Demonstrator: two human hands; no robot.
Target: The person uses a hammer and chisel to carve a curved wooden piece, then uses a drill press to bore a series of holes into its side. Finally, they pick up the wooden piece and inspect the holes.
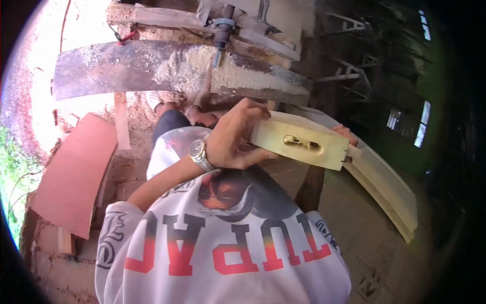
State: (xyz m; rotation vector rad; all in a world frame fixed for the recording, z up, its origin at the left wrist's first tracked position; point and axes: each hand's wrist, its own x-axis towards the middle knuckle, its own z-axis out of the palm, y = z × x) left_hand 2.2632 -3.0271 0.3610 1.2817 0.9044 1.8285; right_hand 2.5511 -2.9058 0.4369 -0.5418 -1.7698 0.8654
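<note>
A pale curved wooden piece (263, 133) with a rough oblong slot cut in its face is held up in front of my chest. My left hand (235, 136), with a metal watch (198, 149) on the wrist, grips its left end, fingers over the top and thumb beneath. At its right end my right hand (346, 134) shows only its fingers over the upper edge; the rest is hidden behind the wood. Just right of the piece extends a long pale board (387, 185), partly hidden by it.
A machine with a metal bit (217, 57) stands ahead, over a wide plank (131, 63) strewn with wood chips. A reddish curved panel (76, 175) leans at the left. A narrow wood strip (121, 121) lies beside it. Metal frames (347, 73) stand in the dark area at the right.
</note>
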